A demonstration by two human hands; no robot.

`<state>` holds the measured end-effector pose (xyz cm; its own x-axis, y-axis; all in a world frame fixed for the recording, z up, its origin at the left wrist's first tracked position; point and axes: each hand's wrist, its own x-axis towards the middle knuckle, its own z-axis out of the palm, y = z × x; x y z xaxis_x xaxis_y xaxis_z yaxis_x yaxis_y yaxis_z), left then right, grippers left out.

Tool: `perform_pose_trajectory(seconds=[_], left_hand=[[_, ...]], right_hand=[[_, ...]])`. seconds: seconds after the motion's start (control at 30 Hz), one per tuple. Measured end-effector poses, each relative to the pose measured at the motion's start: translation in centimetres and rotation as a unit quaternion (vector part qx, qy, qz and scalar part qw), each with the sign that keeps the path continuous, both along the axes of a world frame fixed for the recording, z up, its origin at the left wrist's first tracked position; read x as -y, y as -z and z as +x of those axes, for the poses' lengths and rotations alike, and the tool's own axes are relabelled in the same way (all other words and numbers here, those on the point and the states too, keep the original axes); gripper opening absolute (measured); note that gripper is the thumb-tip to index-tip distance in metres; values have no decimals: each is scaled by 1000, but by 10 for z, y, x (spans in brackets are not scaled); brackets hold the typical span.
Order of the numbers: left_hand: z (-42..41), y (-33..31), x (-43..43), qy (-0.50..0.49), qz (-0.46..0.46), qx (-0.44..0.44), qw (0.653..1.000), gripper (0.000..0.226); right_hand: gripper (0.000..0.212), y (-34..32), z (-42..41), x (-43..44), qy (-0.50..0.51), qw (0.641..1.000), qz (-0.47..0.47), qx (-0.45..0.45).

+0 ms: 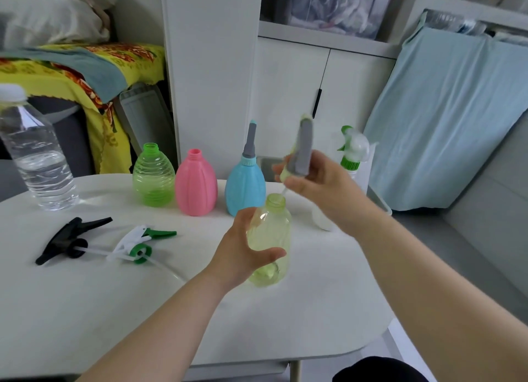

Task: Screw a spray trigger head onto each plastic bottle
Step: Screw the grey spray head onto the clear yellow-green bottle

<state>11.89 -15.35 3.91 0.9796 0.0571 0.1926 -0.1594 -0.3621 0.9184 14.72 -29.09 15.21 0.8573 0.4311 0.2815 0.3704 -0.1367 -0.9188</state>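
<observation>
Fingers (251,213) of our left hand (240,247) curl round the pale yellow-green bottle (271,236), upright over the white table (85,310), while our right hand (320,187) pinches a blurred grey spray head (303,150) just above its open neck. Behind we see a clear water bottle (34,159) far left, then the blue bottle (245,187), already capped, and the pink bottle (195,183) and green bottle (153,176) in a row. Smallest, a black trigger head (68,239) and a white-green trigger head (137,243) lie loose at left.
</observation>
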Motion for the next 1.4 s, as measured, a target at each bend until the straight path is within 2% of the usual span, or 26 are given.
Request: perform_pose_trajectory(seconds=[0.07, 0.27, 0.43, 0.5, 0.63, 0.77, 0.83, 0.93, 1.0, 1.17, 1.3, 1.4], left_hand=[[1, 1, -1, -1, -10, -6, 1000, 64], [2, 2, -2, -7, -27, -19, 999, 67], [2, 2, -1, -5, -30, -16, 999, 67], [2, 2, -2, -1, -28, -16, 999, 67], [0, 4, 1, -4, -28, -13, 1000, 69], [0, 2, -3, 8, -28, -16, 999, 72], [2, 0, -9, 36, -22, -22, 999, 70], [3, -1, -14, 47, -15, -19, 999, 67], [3, 0, -12, 44, -11, -19, 999, 67], [2, 1, -9, 24, -5, -16, 1000, 66], [3, -2, -9, 31, -2, -22, 999, 65], [2, -1, -8, 30, -11, -21, 999, 63]], right_hand=[[25, 13, 3, -5, 1, 999, -44, -12], [24, 29, 10, -5, -34, 997, -19, -72], [29, 29, 11, -5, -62, 994, -59, -61], [28, 32, 9, -4, -54, 996, -46, -53], [28, 44, 3, -14, 43, 999, -7, 3], [34, 56, -4, -29, 165, 983, -5, 78], [31, 57, -5, -27, 157, 984, -18, 77], [22, 58, -9, -16, 81, 993, -50, 64], [25, 60, -11, -9, 52, 997, -26, 58], [24, 60, -9, -16, 98, 991, 80, 32], [25, 67, -6, -24, 158, 983, 88, 27], [24, 70, -7, -25, 99, 993, 67, 8]])
